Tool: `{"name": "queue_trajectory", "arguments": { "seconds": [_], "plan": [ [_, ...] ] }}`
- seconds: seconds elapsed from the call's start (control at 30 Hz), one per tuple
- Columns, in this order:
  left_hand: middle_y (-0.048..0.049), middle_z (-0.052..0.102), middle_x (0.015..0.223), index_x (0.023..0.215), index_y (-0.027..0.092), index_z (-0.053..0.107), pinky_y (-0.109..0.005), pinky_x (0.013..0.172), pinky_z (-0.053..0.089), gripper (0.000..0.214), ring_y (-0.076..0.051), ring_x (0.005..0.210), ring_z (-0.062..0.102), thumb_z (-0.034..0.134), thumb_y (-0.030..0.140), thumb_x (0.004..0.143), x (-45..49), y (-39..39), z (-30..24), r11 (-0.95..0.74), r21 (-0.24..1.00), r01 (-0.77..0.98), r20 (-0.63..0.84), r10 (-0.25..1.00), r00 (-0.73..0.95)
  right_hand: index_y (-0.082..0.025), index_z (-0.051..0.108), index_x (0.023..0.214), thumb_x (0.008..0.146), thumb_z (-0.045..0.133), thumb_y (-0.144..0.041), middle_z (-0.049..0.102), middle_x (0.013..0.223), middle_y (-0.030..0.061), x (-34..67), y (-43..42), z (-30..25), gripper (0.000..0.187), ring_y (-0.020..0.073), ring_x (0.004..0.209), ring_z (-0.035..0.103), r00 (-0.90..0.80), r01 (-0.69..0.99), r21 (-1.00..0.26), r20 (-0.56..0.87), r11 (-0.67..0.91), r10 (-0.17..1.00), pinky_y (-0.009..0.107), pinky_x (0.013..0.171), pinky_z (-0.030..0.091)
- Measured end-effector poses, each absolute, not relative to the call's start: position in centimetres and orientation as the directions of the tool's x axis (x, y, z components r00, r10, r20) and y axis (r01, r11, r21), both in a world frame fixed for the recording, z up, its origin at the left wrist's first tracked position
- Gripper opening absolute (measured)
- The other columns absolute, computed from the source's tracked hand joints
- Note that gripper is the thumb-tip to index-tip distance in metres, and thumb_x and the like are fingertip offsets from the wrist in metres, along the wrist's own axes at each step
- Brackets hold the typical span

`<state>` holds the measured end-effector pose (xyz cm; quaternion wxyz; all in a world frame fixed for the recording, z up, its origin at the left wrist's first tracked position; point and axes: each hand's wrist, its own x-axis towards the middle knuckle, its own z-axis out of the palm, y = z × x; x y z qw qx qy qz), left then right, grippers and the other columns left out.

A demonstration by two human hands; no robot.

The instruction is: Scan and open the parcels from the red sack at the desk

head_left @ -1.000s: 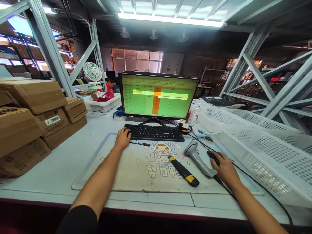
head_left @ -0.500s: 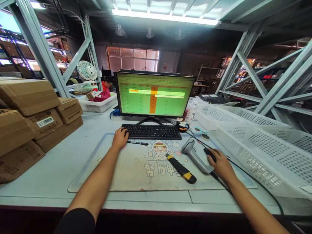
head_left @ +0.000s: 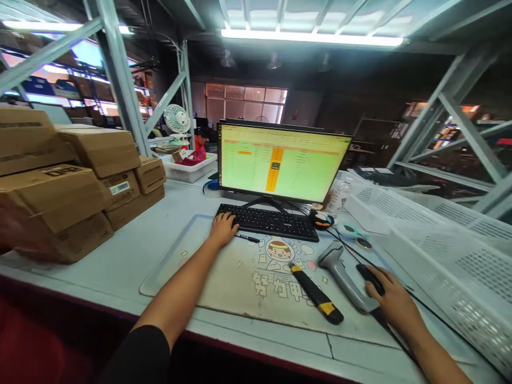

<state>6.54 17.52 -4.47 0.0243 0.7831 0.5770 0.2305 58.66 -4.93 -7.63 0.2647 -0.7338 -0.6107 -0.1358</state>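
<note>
My left hand [head_left: 224, 228] lies on the left end of the black keyboard [head_left: 276, 222], fingers stretched out and a little apart over the keys. Under my right hand [head_left: 394, 294] is a black mouse [head_left: 371, 278], with the fingers curled round it. A grey barcode scanner [head_left: 349, 281] lies just left of the mouse, its cable running toward the desk's front edge. Left of that lies a black and yellow utility knife [head_left: 316, 293]. A black marker pen [head_left: 247, 238] rests below the keyboard, near my left hand. The monitor [head_left: 248, 173] shows a green table with an orange column.
Cardboard boxes [head_left: 60, 197] are stacked on the left. White perforated baskets [head_left: 448, 261] line the right side. A printed desk mat [head_left: 216, 296] lies under the tools. Behind are a white basket [head_left: 192, 169] holding items and a small fan [head_left: 176, 118].
My view has turned left, so the desk things sit farther right. On the screen the pale bars are gone and a small dark box shows in the orange column. Both hands keep their places.
</note>
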Motion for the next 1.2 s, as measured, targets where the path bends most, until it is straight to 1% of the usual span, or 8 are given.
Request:
{"name": "queue_trajectory", "arguments": {
  "seconds": [0.13, 0.27, 0.5, 0.6, 0.73, 0.83, 1.03, 1.2],
  "plan": [
    [-0.0108, 0.043, 0.164, 0.151, 0.021, 0.053, -0.052, 0.126, 0.026, 0.057, -0.037, 0.152, 0.034, 0.05, 0.046, 0.1, 6.9, 16.9, -4.2, -0.324, 0.3, 0.897, 0.265, 0.932, 0.248, -0.022, 0.07, 0.127, 0.084, 0.049, -0.063, 0.066, 0.129, 0.0154, 59.3, -4.5, -7.5, 0.062, 0.0377, 0.111, 0.068, 0.177, 0.951, -0.307, 0.509, -0.014, 0.842, 0.056, 0.101, 0.055],
    [-0.0086, 0.036, 0.168, 0.156, 0.025, 0.047, -0.053, 0.128, 0.022, 0.062, -0.037, 0.156, 0.028, 0.047, 0.052, 0.1, 6.7, 16.6, -3.7, -0.315, 0.313, 0.896, 0.205, 0.944, 0.26, -0.027, 0.074, 0.122, 0.079, 0.055, -0.069, 0.067, 0.127, 0.0153, 59.2, -4.2, -7.1, 0.063, 0.0413, 0.108, 0.069, 0.22, 0.917, -0.398, 0.487, -0.01, 0.845, 0.059, 0.09, 0.059],
    [-0.0086, 0.032, 0.17, 0.158, 0.024, 0.044, -0.054, 0.129, 0.019, 0.064, -0.038, 0.158, 0.025, 0.042, 0.053, 0.101, 6.6, 16.0, -3.2, -0.317, 0.315, 0.895, 0.175, 0.946, 0.274, -0.043, 0.077, 0.108, 0.075, 0.062, -0.066, 0.068, 0.121, 0.0124, 58.6, -3.8, -6.9, 0.043, 0.0433, 0.11, 0.068, 0.267, 0.866, -0.499, 0.509, 0.028, 0.819, 0.066, 0.093, 0.056],
    [-0.008, 0.032, 0.17, 0.158, 0.026, 0.044, -0.054, 0.129, 0.019, 0.064, -0.037, 0.158, 0.025, 0.042, 0.054, 0.101, 6.7, 15.9, -3.1, -0.319, 0.313, 0.895, 0.173, 0.945, 0.277, -0.042, 0.077, 0.105, 0.074, 0.061, -0.065, 0.069, 0.119, 0.0115, 58.8, -3.8, -6.9, 0.042, 0.0434, 0.108, 0.069, 0.251, 0.875, -0.482, 0.525, 0.041, 0.813, 0.066, 0.092, 0.057],
    [-0.01, 0.033, 0.17, 0.158, 0.023, 0.045, -0.055, 0.129, 0.019, 0.065, -0.039, 0.158, 0.025, 0.043, 0.054, 0.1, 6.7, 15.9, -3.0, -0.321, 0.315, 0.893, 0.165, 0.945, 0.281, -0.03, 0.077, 0.11, 0.075, 0.059, -0.064, 0.071, 0.119, 0.0135, 59.3, -3.9, -6.8, 0.052, 0.0421, 0.104, 0.071, 0.211, 0.907, -0.419, 0.516, 0.029, 0.83, 0.061, 0.088, 0.06],
    [-0.0095, 0.033, 0.17, 0.158, 0.024, 0.045, -0.057, 0.129, 0.019, 0.065, -0.039, 0.158, 0.024, 0.042, 0.054, 0.1, 6.8, 16.0, -3.2, -0.323, 0.32, 0.891, 0.168, 0.945, 0.282, -0.025, 0.075, 0.115, 0.077, 0.057, -0.065, 0.07, 0.121, 0.0147, 59.5, -4.0, -6.7, 0.058, 0.0406, 0.101, 0.071, 0.19, 0.933, -0.36, 0.506, 0.006, 0.842, 0.059, 0.086, 0.061],
    [-0.0075, 0.032, 0.17, 0.158, 0.027, 0.044, -0.057, 0.128, 0.019, 0.065, -0.039, 0.158, 0.024, 0.044, 0.055, 0.099, 6.8, 16.2, -3.4, -0.319, 0.329, 0.889, 0.169, 0.946, 0.277, -0.025, 0.074, 0.114, 0.078, 0.052, -0.066, 0.071, 0.119, 0.0135, 59.2, -3.9, -6.8, 0.058, 0.0382, 0.107, 0.071, 0.153, 0.948, -0.317, 0.543, 0.033, 0.826, 0.056, 0.098, 0.058],
    [-0.0102, 0.033, 0.169, 0.157, 0.023, 0.046, -0.057, 0.128, 0.019, 0.065, -0.039, 0.157, 0.025, 0.045, 0.052, 0.099, 6.8, 16.1, -3.5, -0.321, 0.336, 0.885, 0.178, 0.945, 0.275, -0.026, 0.072, 0.12, 0.081, 0.05, -0.066, 0.07, 0.122, 0.0127, 59.8, -3.9, -7.6, 0.06, 0.0369, 0.107, 0.072, 0.16, 0.96, -0.28, 0.545, -0.001, 0.823, 0.054, 0.09, 0.061]
  ]
}}
